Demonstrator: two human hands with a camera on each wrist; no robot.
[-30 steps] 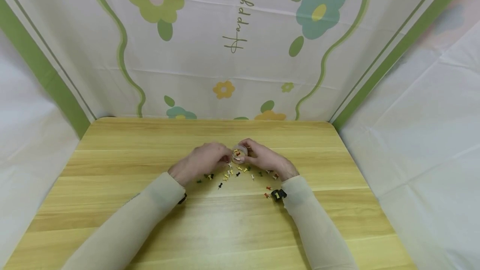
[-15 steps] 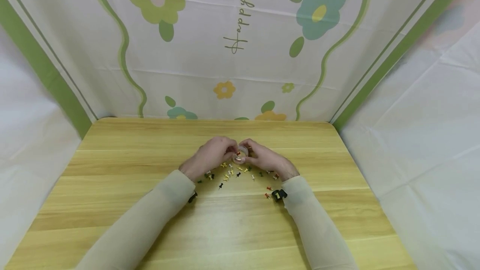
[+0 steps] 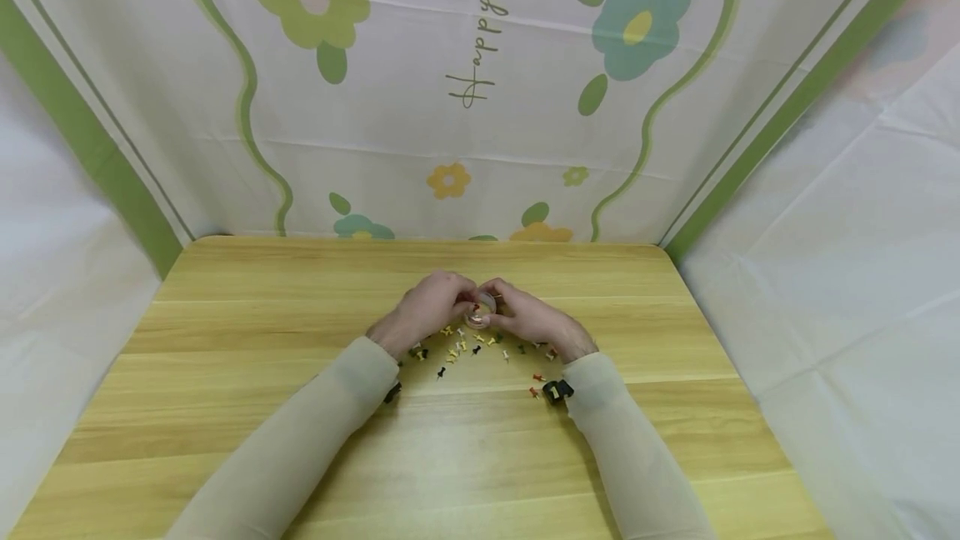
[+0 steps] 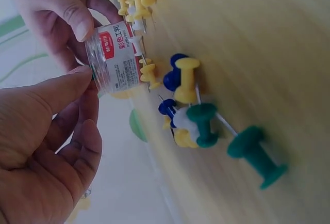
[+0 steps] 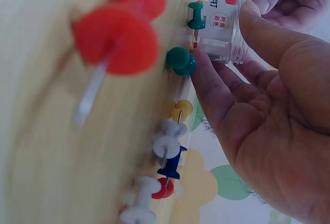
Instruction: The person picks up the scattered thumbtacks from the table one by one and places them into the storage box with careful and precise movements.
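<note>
A small clear jar (image 3: 480, 320) with a red-and-white label (image 4: 119, 59) stands on the table among scattered push pins. My right hand (image 3: 531, 317) holds it, thumb at the rim and fingers round the side. Over the jar's mouth is my left hand (image 3: 433, 305), its thumb and fingertips pinched together at the rim. A sliver of dark green shows at those fingertips in the left wrist view, seemingly a push pin (image 4: 93, 73), mostly hidden. Inside the jar a red push pin (image 3: 476, 307) is visible. Close to the left wrist camera lies a green push pin (image 4: 256, 157).
Yellow, white, green and dark push pins lie in front of the jar, including a dark pin (image 3: 441, 372). Red pins (image 3: 538, 377) lie by the right wrist's black camera (image 3: 557, 391). A flowered curtain (image 3: 390, 132) hangs behind the wooden table (image 3: 465, 473).
My left hand has moved right and slightly up from the pins left of the jar to its mouth, then nearly stopped there. My right hand and the jar have stayed in place.
</note>
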